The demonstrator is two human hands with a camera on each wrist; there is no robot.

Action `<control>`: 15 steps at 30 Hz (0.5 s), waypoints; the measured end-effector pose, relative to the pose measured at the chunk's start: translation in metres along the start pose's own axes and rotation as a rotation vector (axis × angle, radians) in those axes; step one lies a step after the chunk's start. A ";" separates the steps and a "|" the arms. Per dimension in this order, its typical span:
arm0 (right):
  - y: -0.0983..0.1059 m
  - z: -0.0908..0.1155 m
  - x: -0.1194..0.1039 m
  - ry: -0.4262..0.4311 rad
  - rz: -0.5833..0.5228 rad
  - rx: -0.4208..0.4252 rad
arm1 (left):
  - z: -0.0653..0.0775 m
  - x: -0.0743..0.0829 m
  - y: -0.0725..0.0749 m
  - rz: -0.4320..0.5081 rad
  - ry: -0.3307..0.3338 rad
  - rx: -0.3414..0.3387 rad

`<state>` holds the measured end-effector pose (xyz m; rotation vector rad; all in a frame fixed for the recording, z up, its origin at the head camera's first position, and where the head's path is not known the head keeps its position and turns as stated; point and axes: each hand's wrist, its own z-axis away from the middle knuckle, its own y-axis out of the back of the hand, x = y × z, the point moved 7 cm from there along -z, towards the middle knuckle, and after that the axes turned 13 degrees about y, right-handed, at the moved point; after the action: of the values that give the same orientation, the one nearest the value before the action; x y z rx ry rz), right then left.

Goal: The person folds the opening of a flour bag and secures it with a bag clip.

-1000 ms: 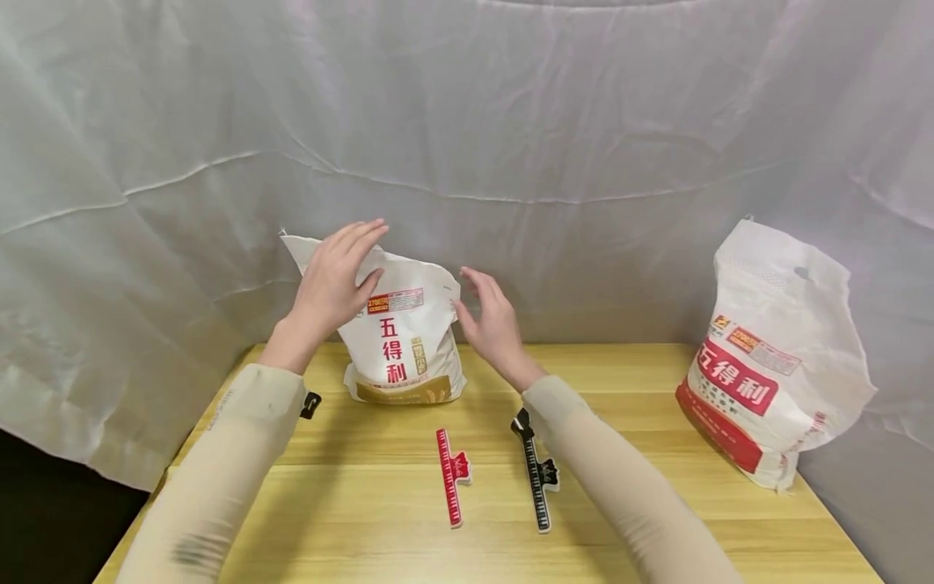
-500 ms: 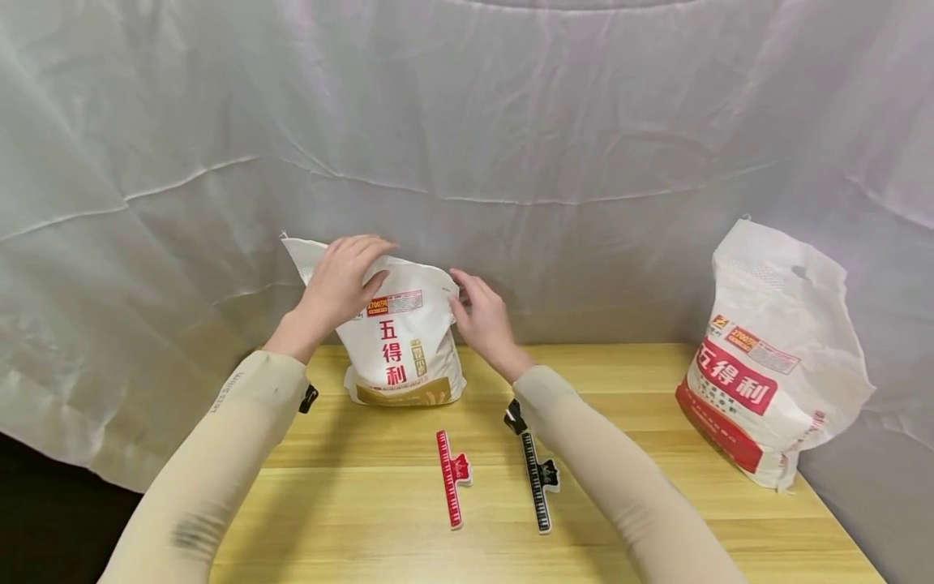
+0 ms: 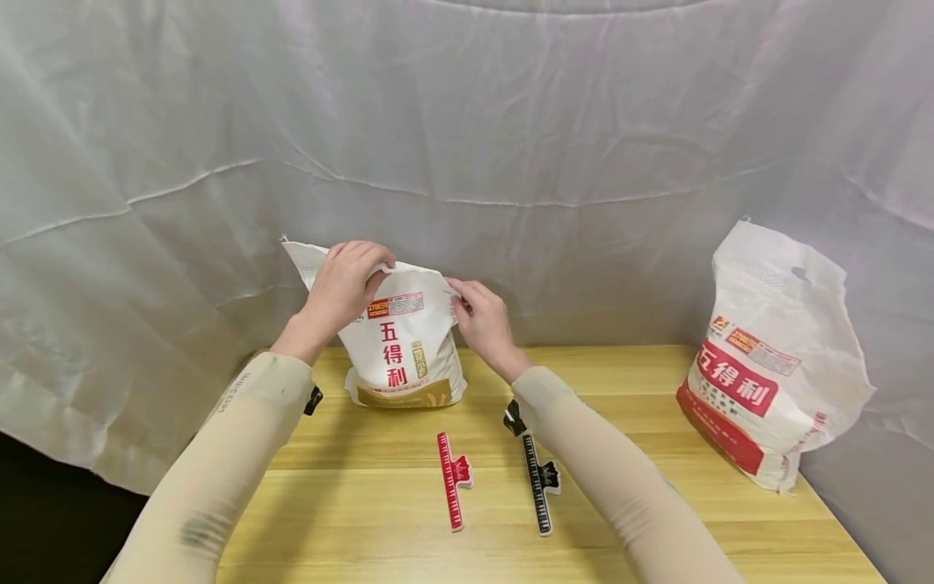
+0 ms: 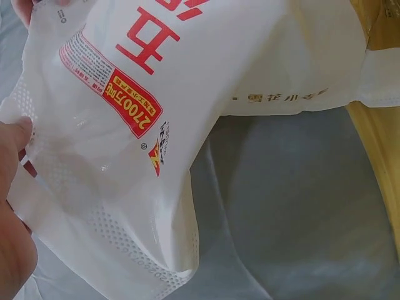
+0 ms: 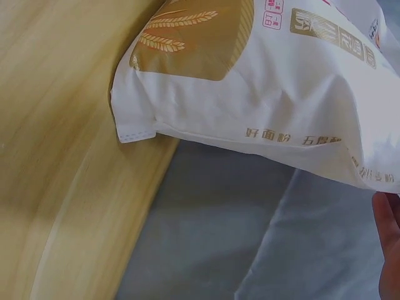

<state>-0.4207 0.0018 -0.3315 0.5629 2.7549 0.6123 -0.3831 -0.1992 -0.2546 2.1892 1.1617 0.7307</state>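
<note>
A white flour bag (image 3: 401, 345) with red lettering and a gold band stands at the back of the table, its left top corner poking up. My left hand (image 3: 344, 284) grips the bag's top edge left of centre, thumb in front. At the bag's upper right corner, my right hand (image 3: 483, 323) pinches the edge between thumb and fingers. In the left wrist view, the left thumb (image 4: 15, 134) presses on the dotted top strip of the bag (image 4: 119, 181). Only part of the right hand (image 5: 390, 250) shows in the right wrist view, against the bag's side (image 5: 281, 94).
A red ruler-shaped clip (image 3: 450, 487) and a black one (image 3: 538, 491) lie on the wooden table (image 3: 350, 519) in front of the bag. Another flour bag (image 3: 773, 365), with a red label, leans at the right. Grey cloth (image 3: 584, 268) hangs behind the table.
Both hands have closed in on the bag: the left came down onto its top edge, and the right moved left to its upper right corner. Both now hold it.
</note>
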 end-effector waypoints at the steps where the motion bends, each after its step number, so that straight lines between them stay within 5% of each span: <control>1: 0.000 0.000 0.001 0.000 -0.001 0.003 | 0.000 -0.001 0.000 0.000 0.001 0.001; 15: 0.001 0.007 0.001 0.152 0.015 0.027 | 0.004 -0.012 0.004 0.053 0.031 -0.040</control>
<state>-0.4195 0.0057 -0.3370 0.5654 2.9071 0.6467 -0.3841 -0.2123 -0.2568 2.1903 1.0989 0.8060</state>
